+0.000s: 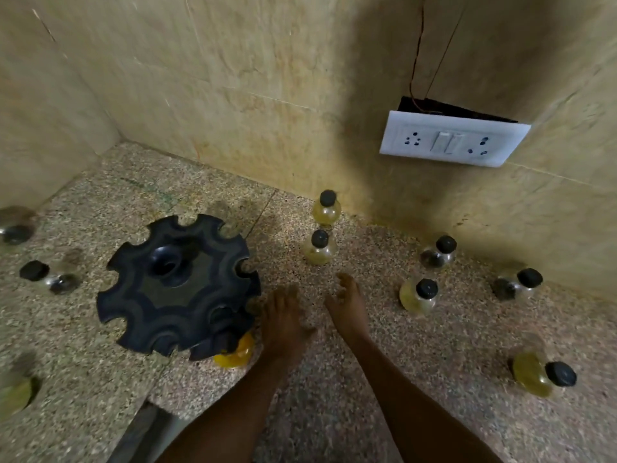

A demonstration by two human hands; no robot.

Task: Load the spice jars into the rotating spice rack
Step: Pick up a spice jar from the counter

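The black rotating spice rack [177, 289] stands left of centre on the speckled counter, with notched slots around its rim. One yellow-filled jar [237, 354] sits in a slot at its near right edge. My left hand [283, 319] hovers just right of the rack, fingers spread, holding nothing. My right hand [349, 304] is beside it, empty too, a little short of a yellow jar [319, 247]. Behind that stands another yellow jar [326, 208]. Several black-capped jars stand loose to the right, including a yellow one [419, 295] and a dark one [437, 252].
More jars stand at the left edge: a dark one [50, 277], another [15, 225] in the corner, a blurred yellow one [15, 392]. Tiled walls close off the back and left. A white switch-and-socket plate [450, 138] hangs on the wall at the right.
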